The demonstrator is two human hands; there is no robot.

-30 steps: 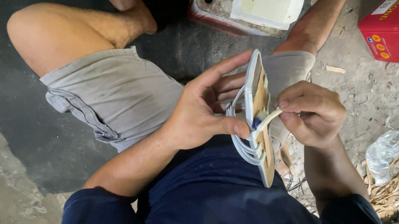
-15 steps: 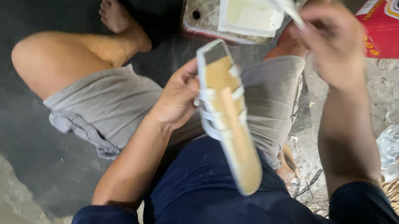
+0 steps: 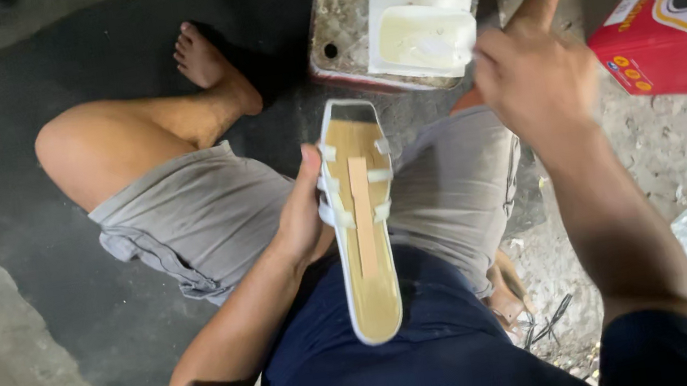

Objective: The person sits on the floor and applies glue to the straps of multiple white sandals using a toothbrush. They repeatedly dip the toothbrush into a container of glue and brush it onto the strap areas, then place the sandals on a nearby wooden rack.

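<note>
Head view: left hand (image 3: pixel 304 217) grips the sandal sole (image 3: pixel 362 217) from its left edge, long axis running away from the body, toe toward the glue tray (image 3: pixel 420 34). Right hand (image 3: pixel 531 79) hovers just right of that tray, blurred; grip unclear.

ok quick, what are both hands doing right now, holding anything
Left hand: closed around the sandal sole, holding it by its side.
Right hand: raised beside the white tray, blurred; cannot tell if it holds anything.
</note>
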